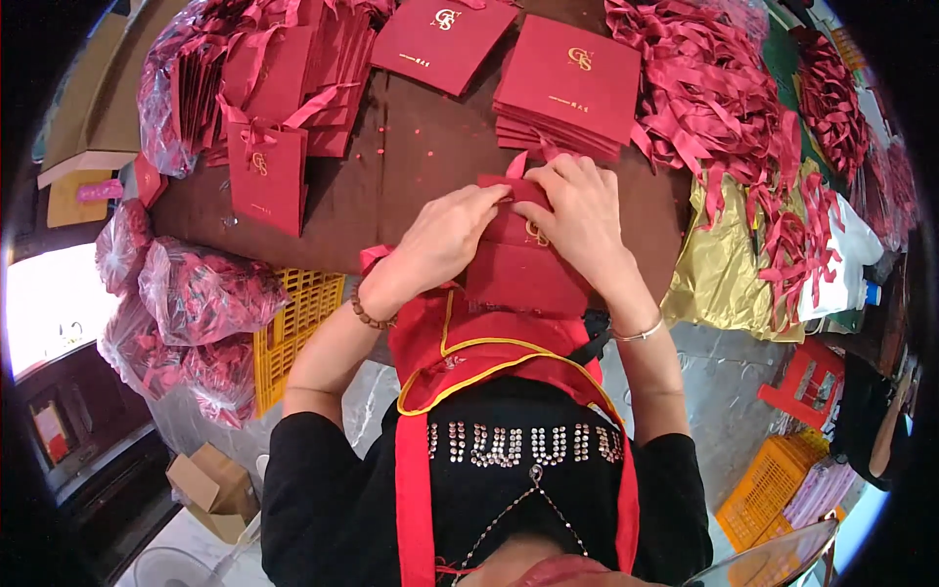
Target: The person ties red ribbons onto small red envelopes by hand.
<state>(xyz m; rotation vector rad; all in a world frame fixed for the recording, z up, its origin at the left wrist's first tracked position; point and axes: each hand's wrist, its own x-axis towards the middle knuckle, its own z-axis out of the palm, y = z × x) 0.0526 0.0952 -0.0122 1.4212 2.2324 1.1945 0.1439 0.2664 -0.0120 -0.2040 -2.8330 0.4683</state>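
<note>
Both my hands are at the near edge of the table, on a dark red paper gift bag with a gold print. My left hand pinches the bag's upper left edge, its fingertips close together. From the right, my right hand grips the upper part, with thumb and curled fingers over the panel. Pink-red ribbon shows just beyond the fingers. What the fingertips hold at the bag's top is partly hidden. Just past my right hand lies a stack of flat red bags.
More bags lie at the far middle, and a bag with a ribbon handle stands left. Heaped ribbons fill the far right. Plastic-wrapped bundles hang left by a yellow crate. Gold sheeting drapes the right edge.
</note>
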